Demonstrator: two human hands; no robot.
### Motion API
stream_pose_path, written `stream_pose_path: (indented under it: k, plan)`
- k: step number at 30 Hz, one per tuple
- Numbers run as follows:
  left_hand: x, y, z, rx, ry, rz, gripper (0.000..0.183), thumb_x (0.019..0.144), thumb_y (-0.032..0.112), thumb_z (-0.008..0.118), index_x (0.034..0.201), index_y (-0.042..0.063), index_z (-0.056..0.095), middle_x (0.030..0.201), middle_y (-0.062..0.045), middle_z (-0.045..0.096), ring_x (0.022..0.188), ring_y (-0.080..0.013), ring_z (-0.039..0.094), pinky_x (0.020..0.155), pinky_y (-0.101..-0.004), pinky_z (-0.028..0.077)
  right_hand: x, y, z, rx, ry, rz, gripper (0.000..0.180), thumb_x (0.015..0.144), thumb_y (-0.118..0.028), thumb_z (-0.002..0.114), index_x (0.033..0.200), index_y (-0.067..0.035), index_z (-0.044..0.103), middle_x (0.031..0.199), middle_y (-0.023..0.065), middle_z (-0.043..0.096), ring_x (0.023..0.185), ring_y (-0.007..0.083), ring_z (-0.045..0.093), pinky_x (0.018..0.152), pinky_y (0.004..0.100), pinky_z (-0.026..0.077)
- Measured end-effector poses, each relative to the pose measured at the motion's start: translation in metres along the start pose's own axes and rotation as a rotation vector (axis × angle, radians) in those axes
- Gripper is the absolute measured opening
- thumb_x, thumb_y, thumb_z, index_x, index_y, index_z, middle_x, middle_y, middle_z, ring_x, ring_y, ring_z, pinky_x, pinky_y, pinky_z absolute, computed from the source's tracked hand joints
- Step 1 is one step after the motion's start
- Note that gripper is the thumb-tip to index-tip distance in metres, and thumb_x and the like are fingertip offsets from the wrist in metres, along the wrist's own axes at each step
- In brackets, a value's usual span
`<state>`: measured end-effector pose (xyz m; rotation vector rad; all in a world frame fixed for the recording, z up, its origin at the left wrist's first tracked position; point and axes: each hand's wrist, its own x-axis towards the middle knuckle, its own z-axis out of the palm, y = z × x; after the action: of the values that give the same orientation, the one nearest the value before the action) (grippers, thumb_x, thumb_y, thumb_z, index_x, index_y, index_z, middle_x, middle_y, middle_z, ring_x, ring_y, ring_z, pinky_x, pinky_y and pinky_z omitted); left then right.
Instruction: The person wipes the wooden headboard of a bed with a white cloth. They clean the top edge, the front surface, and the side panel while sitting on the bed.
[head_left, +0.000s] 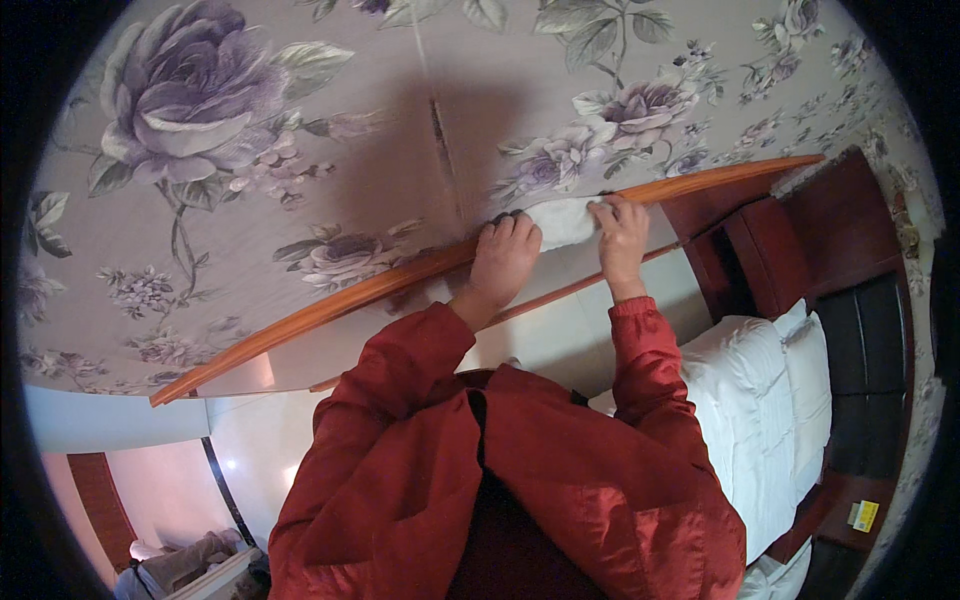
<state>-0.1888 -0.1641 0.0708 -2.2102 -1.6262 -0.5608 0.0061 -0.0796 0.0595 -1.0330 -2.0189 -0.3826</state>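
Note:
A white cloth (561, 223) lies over the top of a long wooden rail (360, 298) that runs along a wall with floral wallpaper (337, 172). My left hand (504, 262) presses on the cloth's left end, its fingers bent over the rail. At the cloth's right end, my right hand (622, 244) pinches the fabric between thumb and fingers. Both hands wear no gloves and come out of red sleeves. The underside of the cloth is hidden.
On the right stands a bed with white bedding (750, 420) and a black padded headboard (862, 375). Dark red wooden furniture (765, 255) adjoins the wall. Pale floor tiles (555, 330) show below the rail. Crumpled cloth items (187, 559) lie at the lower left.

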Motion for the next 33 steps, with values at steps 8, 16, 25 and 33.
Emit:
stream_pose_path:
  k: [8, 16, 25, 33]
  plan:
    - [-0.013, 0.012, 0.020, 0.061, 0.081, -0.065, 0.035, 0.077, 0.015, 0.060, 0.111, 0.008, 0.062, 0.108, -0.009, 0.055, 0.100, -0.0243, 0.055, 0.081, -0.0390, 0.045, -0.026, -0.009, 0.008, -0.081, -0.212, 0.145, 0.049, 0.079, -0.002, 0.053, 0.127, -0.009, 0.056, 0.123, 0.0092, 0.053, 0.116, 0.0293, 0.047, 0.105, 0.0469, 0.029]
    - [-0.017, 0.028, 0.013, -0.072, 0.019, -0.180, 0.043, 0.079, 0.011, 0.054, 0.121, 0.002, 0.055, 0.120, -0.015, 0.051, 0.110, -0.0311, 0.049, 0.093, -0.0434, 0.041, -0.023, -0.007, 0.011, 0.115, -0.208, 0.153, 0.044, 0.085, -0.006, 0.052, 0.129, 0.001, 0.048, 0.126, 0.0175, 0.050, 0.120, 0.0368, 0.046, 0.108, 0.0533, 0.029]
    - [-0.022, 0.028, 0.011, -0.123, -0.052, -0.184, 0.063, 0.081, 0.018, 0.061, 0.138, 0.003, 0.039, 0.131, -0.018, 0.045, 0.120, -0.0351, 0.044, 0.103, -0.0488, 0.035, -0.020, -0.001, 0.016, 0.106, -0.213, 0.217, 0.044, 0.089, -0.013, 0.055, 0.130, -0.001, 0.046, 0.134, 0.0196, 0.044, 0.129, 0.0394, 0.039, 0.108, 0.0569, 0.025]
    - [-0.025, 0.019, 0.009, -0.170, -0.117, -0.173, 0.071, 0.079, 0.017, 0.064, 0.141, 0.002, 0.033, 0.133, -0.016, 0.045, 0.121, -0.0336, 0.045, 0.106, -0.0472, 0.033, -0.027, -0.028, 0.021, 0.231, -0.186, 0.203, 0.037, 0.091, -0.017, 0.053, 0.125, -0.003, 0.050, 0.134, 0.0199, 0.044, 0.130, 0.0406, 0.038, 0.108, 0.0578, 0.024]
